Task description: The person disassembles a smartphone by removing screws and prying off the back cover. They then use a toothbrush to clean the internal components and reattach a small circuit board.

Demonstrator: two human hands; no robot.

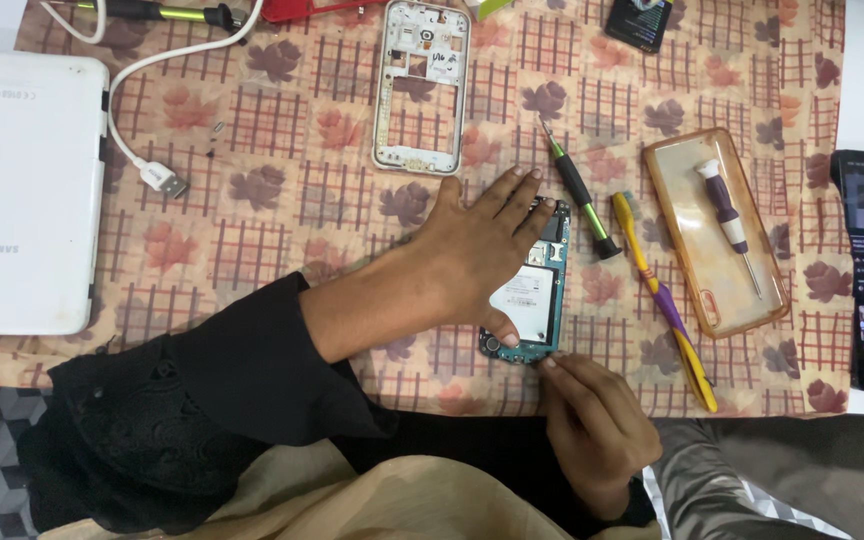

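While the opened teal-and-black phone body with its bare circuit board and white battery label (pixel 532 290) is lying with its long axis running twelve to six on the leaf-patterned cloth of the tabletop (pixel 282 150), the left hand (pixel 477 255) is pressing down flat on it from the nine o'clock side, fingers spread apart and the thumb lying along its lower left edge. The right hand (pixel 592 425) is sitting at the six o'clock end of the board, its fingertips (pixel 552 362) pinched together and touching the bottom edge; whether they are holding anything small I cannot tell. At three o'clock from the phone body, a black-and-green screwdriver (pixel 577 190) and a yellow-and-purple toothbrush (pixel 664 300) are lying near, closer to the right hand than to the left. At twelve o'clock, a silver-white phone middle frame (pixel 420 88) is resting well apart.
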